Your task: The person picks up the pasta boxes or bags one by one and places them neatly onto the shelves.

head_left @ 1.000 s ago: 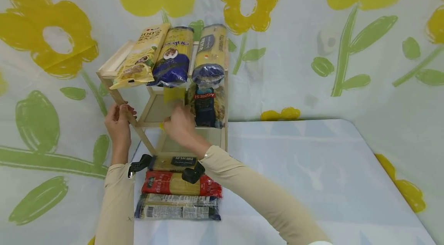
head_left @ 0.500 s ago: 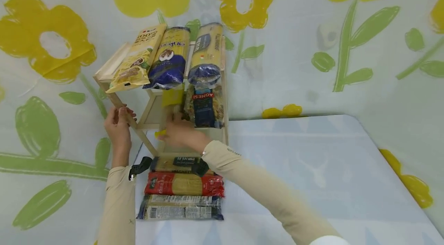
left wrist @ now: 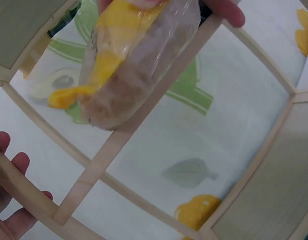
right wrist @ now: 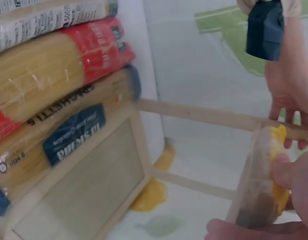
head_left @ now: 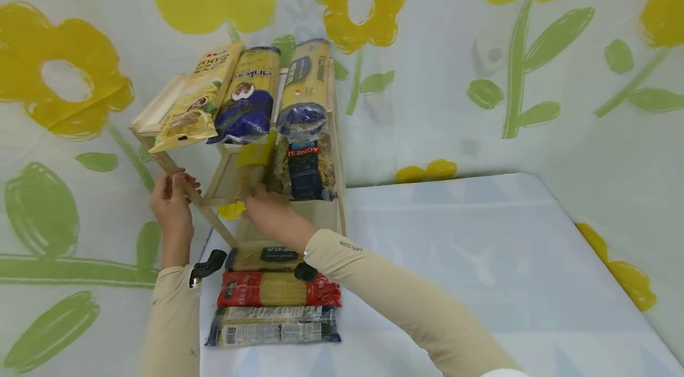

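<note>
While the left hand is gripping the wooden rack with curled fingers, the right hand is pinching a yellow-and-clear packet, seemingly light, slick, brittle inside, needing mid-length support.

Head cam: on my head, facing forward and down; widest view, set back from the shelf, takes in my left hand, right hand, table and flowered cloth behind.
Left wrist cam: close in, looks through the shelf frame toward the cloth, tilted; yellow bag near the lens, at top.
Right wrist cam: close in, pasta packs at left, left hand at right; roughly upside down against head view.
Head/right wrist overlap: packs, lower shelf, both hands.
Wrist-to-wrist overlap: bag, plus my left hand on the shelf frame.
</note>
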`<act>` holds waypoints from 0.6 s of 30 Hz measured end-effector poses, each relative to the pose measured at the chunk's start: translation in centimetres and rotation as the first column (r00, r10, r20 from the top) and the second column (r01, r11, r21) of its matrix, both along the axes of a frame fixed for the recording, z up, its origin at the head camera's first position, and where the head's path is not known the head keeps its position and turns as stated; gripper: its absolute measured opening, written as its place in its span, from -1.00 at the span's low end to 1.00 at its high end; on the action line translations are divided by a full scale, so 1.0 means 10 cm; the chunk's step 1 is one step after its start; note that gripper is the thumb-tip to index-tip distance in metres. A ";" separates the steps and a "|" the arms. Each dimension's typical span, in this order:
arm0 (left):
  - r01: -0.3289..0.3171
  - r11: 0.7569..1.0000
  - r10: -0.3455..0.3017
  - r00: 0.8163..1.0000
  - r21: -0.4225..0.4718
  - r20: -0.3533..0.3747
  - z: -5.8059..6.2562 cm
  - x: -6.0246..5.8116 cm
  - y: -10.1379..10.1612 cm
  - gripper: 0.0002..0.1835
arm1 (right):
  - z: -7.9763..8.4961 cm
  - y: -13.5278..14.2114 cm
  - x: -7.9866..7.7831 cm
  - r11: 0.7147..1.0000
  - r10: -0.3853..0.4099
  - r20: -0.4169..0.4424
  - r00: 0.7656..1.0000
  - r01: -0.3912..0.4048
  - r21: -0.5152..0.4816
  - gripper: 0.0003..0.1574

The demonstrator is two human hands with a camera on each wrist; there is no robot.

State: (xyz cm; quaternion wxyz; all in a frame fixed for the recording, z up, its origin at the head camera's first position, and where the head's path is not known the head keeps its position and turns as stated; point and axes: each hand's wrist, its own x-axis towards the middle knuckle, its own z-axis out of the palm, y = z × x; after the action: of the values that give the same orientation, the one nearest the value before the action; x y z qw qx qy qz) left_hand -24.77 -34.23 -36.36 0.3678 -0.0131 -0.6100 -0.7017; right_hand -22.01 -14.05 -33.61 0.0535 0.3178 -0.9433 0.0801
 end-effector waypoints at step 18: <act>0.004 0.990 0.014 0.992 -0.141 0.128 0.05 0.12 -0.01 -0.71 | 0.32 1.11 0.14 0.668 0.072 -0.125 0.990 -0.141 -0.730 -0.99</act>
State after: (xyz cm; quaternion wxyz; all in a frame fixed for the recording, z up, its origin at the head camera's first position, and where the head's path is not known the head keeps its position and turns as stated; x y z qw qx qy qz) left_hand -23.55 -34.35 -35.88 0.3277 0.0077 -0.6806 -0.6552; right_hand -20.62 -2.90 -30.43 0.2125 0.3267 -0.8075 0.4428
